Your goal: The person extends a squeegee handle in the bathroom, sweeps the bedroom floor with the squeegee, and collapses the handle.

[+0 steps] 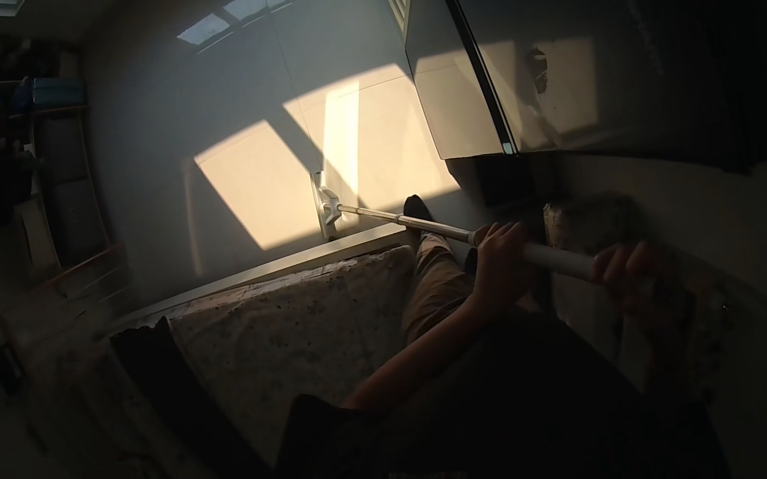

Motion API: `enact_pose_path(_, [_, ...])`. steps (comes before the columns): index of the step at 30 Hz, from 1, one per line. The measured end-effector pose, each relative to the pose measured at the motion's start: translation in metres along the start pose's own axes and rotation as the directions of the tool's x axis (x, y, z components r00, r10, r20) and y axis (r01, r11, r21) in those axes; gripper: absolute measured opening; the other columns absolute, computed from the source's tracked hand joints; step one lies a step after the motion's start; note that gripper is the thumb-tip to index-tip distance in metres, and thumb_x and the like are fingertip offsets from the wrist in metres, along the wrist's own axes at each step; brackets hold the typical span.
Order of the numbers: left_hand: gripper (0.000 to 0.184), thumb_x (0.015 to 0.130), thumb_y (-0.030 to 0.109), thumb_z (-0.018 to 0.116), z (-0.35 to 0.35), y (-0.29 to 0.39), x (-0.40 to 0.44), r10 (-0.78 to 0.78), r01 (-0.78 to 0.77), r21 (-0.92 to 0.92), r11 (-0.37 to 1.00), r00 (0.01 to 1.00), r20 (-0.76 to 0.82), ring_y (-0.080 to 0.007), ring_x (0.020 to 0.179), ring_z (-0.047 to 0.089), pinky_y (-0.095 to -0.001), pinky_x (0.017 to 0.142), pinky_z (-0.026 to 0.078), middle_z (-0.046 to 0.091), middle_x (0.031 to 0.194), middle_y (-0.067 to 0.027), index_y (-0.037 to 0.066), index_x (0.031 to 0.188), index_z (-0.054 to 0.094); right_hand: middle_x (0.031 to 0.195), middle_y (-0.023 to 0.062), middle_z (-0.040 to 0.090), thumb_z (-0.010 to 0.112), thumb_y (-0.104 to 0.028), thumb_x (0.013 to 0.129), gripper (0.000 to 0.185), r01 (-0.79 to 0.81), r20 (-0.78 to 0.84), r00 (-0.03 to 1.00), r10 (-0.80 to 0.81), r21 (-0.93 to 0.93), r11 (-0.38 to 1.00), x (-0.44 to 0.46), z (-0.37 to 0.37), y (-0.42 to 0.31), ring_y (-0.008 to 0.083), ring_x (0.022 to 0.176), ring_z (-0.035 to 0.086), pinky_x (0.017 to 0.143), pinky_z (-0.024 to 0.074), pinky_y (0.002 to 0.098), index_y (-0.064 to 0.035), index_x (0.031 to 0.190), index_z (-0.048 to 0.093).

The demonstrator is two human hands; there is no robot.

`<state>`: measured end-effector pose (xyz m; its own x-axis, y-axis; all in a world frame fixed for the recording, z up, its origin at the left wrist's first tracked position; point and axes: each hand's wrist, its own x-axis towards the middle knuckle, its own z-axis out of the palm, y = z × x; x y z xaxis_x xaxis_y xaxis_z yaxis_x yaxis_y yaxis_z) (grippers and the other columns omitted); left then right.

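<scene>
A flat mop reaches from my hands to the floor, its long pale handle [437, 226] slanting up to the right. Its narrow white head [325, 205] rests at the edge of a sunlit patch. My left hand [502, 262] is closed round the middle of the handle. Higher up, near the handle's thick end, my right hand [631, 277] has its fingers wrapped round it, partly in shadow. My dark-shod foot [416, 208] stands just right of the mop head.
The smooth floor [160, 175] has bright window light on it. A patterned mattress [289, 342] with a pale rail [277, 266] lies close on the left. A large glossy dark cabinet [617, 58] stands at right. A shelf unit [71, 190] holds a blue box [54, 92].
</scene>
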<state>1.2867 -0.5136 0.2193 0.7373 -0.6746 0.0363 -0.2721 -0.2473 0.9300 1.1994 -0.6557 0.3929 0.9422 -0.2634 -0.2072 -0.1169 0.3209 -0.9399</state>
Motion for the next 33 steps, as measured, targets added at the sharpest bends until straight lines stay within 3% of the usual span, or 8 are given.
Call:
enact_pose_path(2, [0.026,0.057,0.014,0.070,0.029,0.024,-0.007,0.039,-0.034,-0.061,0.998,0.996,0.082,-0.0328,0.075,0.060,-0.0411,0.071,0.044,0.060,0.075,-0.0104,0.007,0.077,0.055,0.081,0.0078,0.051,0.059,-0.003,0.074,0.021,-0.044,-0.109,0.993,0.042,-0.016,0.999,-0.042,-0.011,-0.017,0.0193,0.082,0.050,0.084,0.0437,0.0357,-0.0021,0.088,0.043])
enact_pose_path(4, [0.024,0.058,0.015,0.069,0.049,0.040,-0.017,0.127,-0.121,-0.067,0.990,0.988,0.092,-0.0309,0.074,0.060,-0.0406,0.071,0.045,0.059,0.072,-0.0092,0.008,0.076,0.055,0.099,0.0052,0.051,0.058,-0.004,0.077,0.027,0.155,-0.028,0.986,-0.162,-0.169,0.973,-0.082,-0.038,-0.012,0.0208,0.091,0.048,0.085,0.0411,0.0400,-0.0070,0.102,0.047])
enact_pose_path(6, [0.022,0.059,0.016,0.068,0.070,0.045,-0.032,0.206,-0.198,-0.073,0.977,0.970,0.126,-0.0291,0.073,0.060,-0.0400,0.071,0.045,0.058,0.070,-0.0081,0.008,0.074,0.055,0.105,0.0021,0.046,0.054,-0.001,0.079,0.031,0.074,-0.113,0.990,-0.082,-0.075,0.994,-0.129,-0.054,0.002,0.0219,0.092,0.048,0.086,0.0412,0.0435,-0.0097,0.108,0.046])
enact_pose_path(8, [0.033,0.054,0.021,0.072,0.099,0.038,-0.053,0.292,-0.285,-0.070,0.956,0.941,0.171,-0.0291,0.074,0.063,-0.0419,0.066,0.049,0.061,0.072,-0.0091,0.008,0.082,0.060,0.082,0.0060,0.044,0.060,-0.003,0.074,0.027,-0.025,-0.382,0.924,0.004,-0.051,0.998,-0.158,-0.051,0.006,0.0206,0.084,0.047,0.084,0.0434,0.0431,-0.0032,0.092,0.041])
enact_pose_path(9, [0.032,0.054,0.025,0.074,0.112,0.038,-0.063,0.290,-0.293,-0.013,0.956,0.937,0.195,-0.0277,0.069,0.064,-0.0408,0.060,0.050,0.061,0.069,-0.0080,0.010,0.079,0.061,0.077,0.0063,0.045,0.062,-0.005,0.072,0.028,0.199,-0.428,0.875,-0.225,-0.107,0.974,-0.166,-0.046,0.020,0.0199,0.080,0.048,0.083,0.0426,0.0428,-0.0044,0.091,0.041])
enact_pose_path(18, [0.029,0.056,0.027,0.074,0.212,0.055,-0.145,0.371,-0.435,-0.022,0.900,0.740,0.562,-0.0291,0.070,0.065,-0.0401,0.061,0.052,0.064,0.071,-0.0076,0.011,0.078,0.062,0.075,0.0061,0.046,0.056,0.005,0.066,0.027,0.381,-0.557,0.720,-0.414,-0.181,0.907,-0.310,-0.081,0.073,0.0190,0.073,0.051,0.079,0.0453,0.0417,-0.0053,0.088,0.045])
enact_pose_path(21, [0.029,0.061,0.030,0.072,0.225,0.067,-0.164,0.371,-0.454,-0.035,0.890,0.677,0.635,-0.0291,0.072,0.066,-0.0392,0.064,0.053,0.065,0.074,-0.0084,0.011,0.081,0.064,0.075,0.0058,0.046,0.053,0.006,0.061,0.030,0.336,-0.727,0.603,-0.328,-0.141,0.931,-0.339,-0.073,0.081,0.0187,0.072,0.050,0.081,0.0455,0.0413,-0.0066,0.086,0.044])
enact_pose_path(33, [0.031,0.059,0.026,0.069,0.252,0.056,-0.250,0.295,-0.477,-0.024,0.879,0.502,0.813,-0.0309,0.075,0.067,-0.0395,0.067,0.054,0.066,0.078,-0.0112,0.011,0.086,0.065,0.074,0.0072,0.047,0.050,0.003,0.059,0.028,0.240,-0.802,0.570,-0.178,-0.045,0.970,-0.444,-0.057,0.131,0.0210,0.080,0.051,0.085,0.0423,0.0379,-0.0075,0.082,0.039])
